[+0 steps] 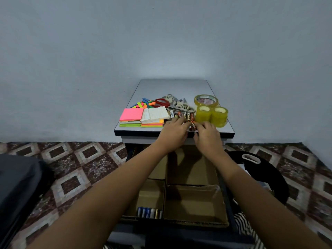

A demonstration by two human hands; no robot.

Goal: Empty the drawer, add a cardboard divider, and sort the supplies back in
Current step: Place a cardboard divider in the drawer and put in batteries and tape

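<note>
Left hand (175,132) and right hand (208,135), fingers curled onto batteries (185,115) on the table (170,88), should bunch them parallel before lowering them beside those in the drawer's (226,198) near-left compartment.

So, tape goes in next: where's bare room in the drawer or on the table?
The near-right compartment, right of the divider, is bare; the far-right looks bare too. The table's back strip by the wall is free. Crowded: table front; near-left holds batteries.

Cabinet top (172,87) carries battery row (182,115). Left of row: sticky-note pads (132,115). Behind: scissors (177,105). Right: tape rolls (212,112). Before, below: drawer (227,203), cardboard divider (192,186) in it.
</note>
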